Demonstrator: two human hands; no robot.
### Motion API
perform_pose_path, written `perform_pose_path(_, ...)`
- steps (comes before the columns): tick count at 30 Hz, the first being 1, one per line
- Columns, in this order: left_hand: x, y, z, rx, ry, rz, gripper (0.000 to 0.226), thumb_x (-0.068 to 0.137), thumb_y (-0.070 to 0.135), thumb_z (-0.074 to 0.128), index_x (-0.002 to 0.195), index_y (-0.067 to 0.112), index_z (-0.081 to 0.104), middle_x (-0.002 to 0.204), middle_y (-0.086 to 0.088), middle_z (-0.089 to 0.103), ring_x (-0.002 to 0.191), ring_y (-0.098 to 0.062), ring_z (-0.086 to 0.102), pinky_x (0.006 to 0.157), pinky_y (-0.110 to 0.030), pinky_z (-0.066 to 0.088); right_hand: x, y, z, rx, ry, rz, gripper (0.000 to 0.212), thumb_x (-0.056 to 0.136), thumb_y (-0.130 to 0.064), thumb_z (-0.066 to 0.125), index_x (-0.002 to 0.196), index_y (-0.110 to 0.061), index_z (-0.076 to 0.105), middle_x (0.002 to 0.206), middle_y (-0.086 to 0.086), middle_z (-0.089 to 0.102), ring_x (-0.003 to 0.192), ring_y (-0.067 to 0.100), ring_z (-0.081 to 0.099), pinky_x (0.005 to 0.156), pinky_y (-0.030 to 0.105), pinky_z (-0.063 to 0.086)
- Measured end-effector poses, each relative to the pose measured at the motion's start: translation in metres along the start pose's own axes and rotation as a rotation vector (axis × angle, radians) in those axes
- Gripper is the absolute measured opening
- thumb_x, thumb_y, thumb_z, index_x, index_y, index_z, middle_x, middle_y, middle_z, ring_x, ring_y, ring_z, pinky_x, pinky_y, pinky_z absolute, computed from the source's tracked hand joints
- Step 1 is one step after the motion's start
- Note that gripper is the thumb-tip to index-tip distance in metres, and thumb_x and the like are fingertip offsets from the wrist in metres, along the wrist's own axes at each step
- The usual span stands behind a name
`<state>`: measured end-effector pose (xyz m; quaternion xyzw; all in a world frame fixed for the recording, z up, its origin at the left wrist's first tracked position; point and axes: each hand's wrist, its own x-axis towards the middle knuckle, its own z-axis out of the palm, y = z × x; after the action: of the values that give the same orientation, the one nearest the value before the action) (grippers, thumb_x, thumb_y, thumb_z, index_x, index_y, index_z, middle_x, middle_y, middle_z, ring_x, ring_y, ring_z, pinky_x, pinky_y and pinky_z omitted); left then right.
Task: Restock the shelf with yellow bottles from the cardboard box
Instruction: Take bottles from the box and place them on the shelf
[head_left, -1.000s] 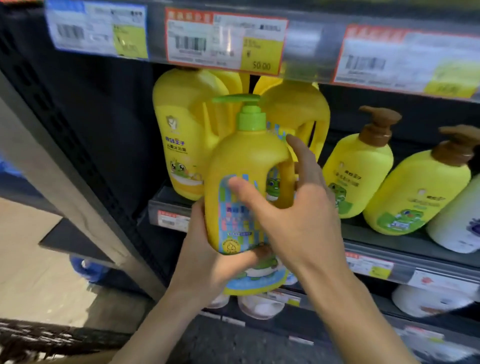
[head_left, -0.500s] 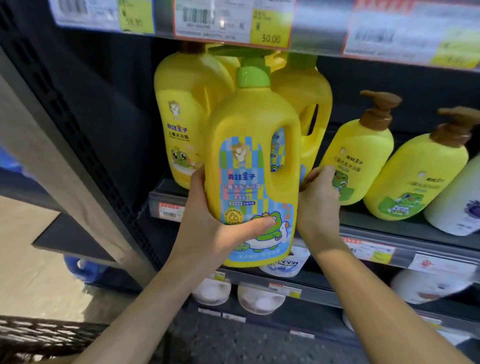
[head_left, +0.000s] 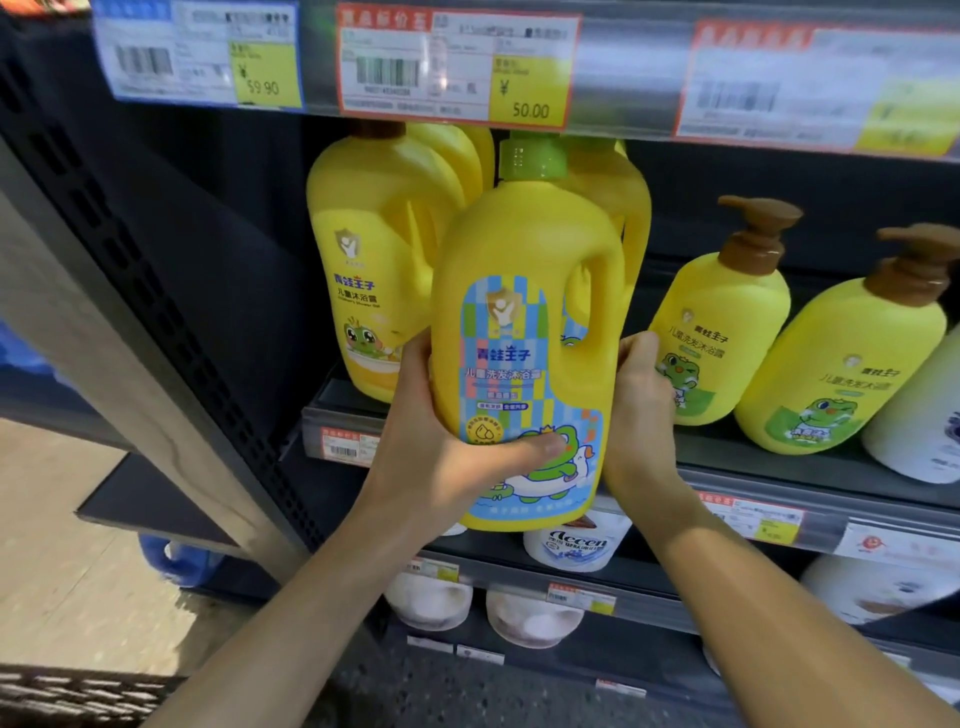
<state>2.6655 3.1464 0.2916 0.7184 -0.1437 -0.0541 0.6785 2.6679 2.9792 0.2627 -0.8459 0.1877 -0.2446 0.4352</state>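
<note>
Dim aisle, dark shelf recesses — glare whitens the price strip (head_left: 623, 67); edges bow and blur.

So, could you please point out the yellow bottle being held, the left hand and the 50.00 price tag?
yellow bottle (head_left: 524, 249): head view, plain upper body.
left hand (head_left: 441, 462): head view, back of hand.
50.00 price tag (head_left: 530, 98): head view, yellow price panel.

The yellow bottle (head_left: 524, 338) with a green cap and a blue frog label stood upright, front outward, held at the front edge of the dark shelf (head_left: 810, 462), just before other yellow bottles (head_left: 374, 260) standing there.
</note>
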Motion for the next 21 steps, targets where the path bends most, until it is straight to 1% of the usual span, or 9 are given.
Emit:
perform_pose_path(2, 0.003, -0.001, -0.001, -0.011, -0.003, -0.011, 0.092, 0.050, 0.000, 0.093, 0.127, 0.019, 0.046, 0.106, 0.009, 0.073, 0.094, -0.007, 0.072, 0.079, -0.026, 0.060, 0.005, 0.003, 0.003, -0.028, 0.002, -0.001, 0.030, 0.086, -0.031, 0.056, 0.093, -0.012, 0.035, 0.083, 0.012, 0.059, 0.075, 0.032, 0.058, 0.064, 0.039, 0.044)
perform_pose_path(4, 0.003, 0.000, -0.003, -0.006, -0.025, -0.017, 0.092, 0.051, 0.002, 0.093, 0.127, 0.021, 0.045, 0.107, 0.008, 0.073, 0.095, -0.008, 0.073, 0.078, -0.027, 0.060, 0.009, 0.002, 0.005, -0.011, -0.001, 0.041, 0.028, 0.087, -0.032, 0.054, 0.092, -0.014, 0.033, 0.081, 0.010, 0.057, 0.075, 0.031, 0.056, 0.067, 0.044, 0.047)
perform_pose_path(7, 0.000, 0.004, -0.004, 0.025, -0.043, 0.000, 0.090, 0.052, 0.001, 0.093, 0.126, 0.021, 0.045, 0.103, 0.014, 0.073, 0.091, -0.002, 0.072, 0.071, -0.016, 0.057, 0.014, -0.003, 0.006, 0.027, -0.012, 0.109, 0.022, 0.092, -0.029, 0.049, 0.089, -0.018, 0.031, 0.077, 0.007, 0.052, 0.076, 0.033, 0.054, 0.069, 0.045, 0.047)
perform_pose_path(12, 0.000, 0.006, -0.005, 0.055, -0.039, 0.011, 0.091, 0.050, 0.003, 0.094, 0.124, 0.022, 0.045, 0.103, 0.016, 0.072, 0.090, 0.001, 0.071, 0.068, -0.012, 0.055, 0.020, -0.009, 0.008, 0.012, -0.038, 0.145, 0.030, 0.075, -0.038, 0.041, 0.096, -0.018, 0.034, 0.093, 0.020, 0.061, 0.088, 0.040, 0.059, 0.081, 0.054, 0.052)
perform_pose_path(14, 0.000, 0.006, -0.005, 0.047, -0.039, 0.009, 0.091, 0.051, -0.002, 0.093, 0.125, 0.020, 0.045, 0.102, 0.014, 0.073, 0.088, 0.001, 0.071, 0.067, -0.010, 0.054, 0.023, -0.011, 0.009, 0.027, -0.042, 0.177, 0.031, 0.077, -0.038, 0.041, 0.099, -0.017, 0.033, 0.100, 0.024, 0.061, 0.094, 0.040, 0.059, 0.085, 0.055, 0.050)
perform_pose_path(17, 0.000, 0.007, -0.007, 0.027, -0.048, 0.008, 0.090, 0.052, -0.006, 0.091, 0.127, 0.017, 0.045, 0.102, 0.012, 0.073, 0.087, 0.001, 0.072, 0.066, -0.010, 0.054, 0.029, -0.013, 0.011, 0.030, -0.058, 0.225, 0.022, 0.094, -0.028, 0.048, 0.102, -0.018, 0.030, 0.111, 0.023, 0.059, 0.101, 0.037, 0.055, 0.091, 0.052, 0.048)
perform_pose_path(19, 0.000, 0.007, -0.008, 0.019, -0.050, 0.019, 0.090, 0.053, -0.005, 0.091, 0.128, 0.017, 0.045, 0.103, 0.012, 0.073, 0.088, -0.001, 0.072, 0.067, -0.012, 0.055, 0.030, -0.014, 0.009, 0.091, -0.075, 0.246, 0.036, 0.083, -0.038, 0.054, 0.104, -0.017, 0.034, 0.106, 0.018, 0.058, 0.098, 0.033, 0.055, 0.088, 0.049, 0.050)
perform_pose_path(20, 0.001, 0.007, -0.009, 0.012, -0.051, 0.022, 0.091, 0.053, -0.006, 0.090, 0.128, 0.017, 0.045, 0.103, 0.012, 0.073, 0.089, -0.002, 0.072, 0.068, -0.013, 0.055, 0.027, -0.015, 0.007, 0.147, -0.084, 0.270, 0.047, 0.073, -0.046, 0.056, 0.103, -0.015, 0.038, 0.099, 0.013, 0.056, 0.093, 0.027, 0.056, 0.082, 0.043, 0.051)
perform_pose_path(21, 0.001, 0.007, -0.011, 0.004, -0.048, 0.023, 0.091, 0.053, -0.007, 0.090, 0.129, 0.017, 0.045, 0.103, 0.012, 0.073, 0.089, -0.003, 0.073, 0.068, -0.013, 0.056, 0.021, -0.013, 0.004, 0.190, -0.096, 0.264, 0.049, 0.072, -0.048, 0.057, 0.102, -0.013, 0.043, 0.093, 0.008, 0.055, 0.086, 0.019, 0.055, 0.073, 0.034, 0.051)
